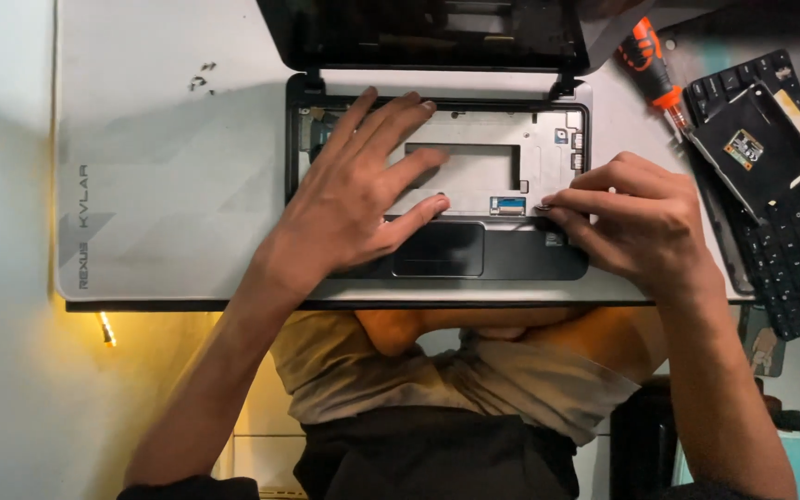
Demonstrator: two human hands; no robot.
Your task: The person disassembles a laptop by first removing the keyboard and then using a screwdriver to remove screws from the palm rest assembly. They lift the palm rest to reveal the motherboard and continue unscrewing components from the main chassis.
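A small black laptop lies open on a grey mat, its keyboard taken out so the silver metal tray beneath shows. My left hand rests flat on the tray and palm rest, fingers spread, just above the touchpad. My right hand is at the right end of the palm rest, thumb and forefinger pinched at a small dark part beside a blue-tipped flat ribbon cable. The lid stands open at the top.
The grey mat covers the desk. An orange-handled screwdriver lies at the upper right. The removed black keyboard sits at the right with a flat drive on it. A few small screws lie on the mat upper left.
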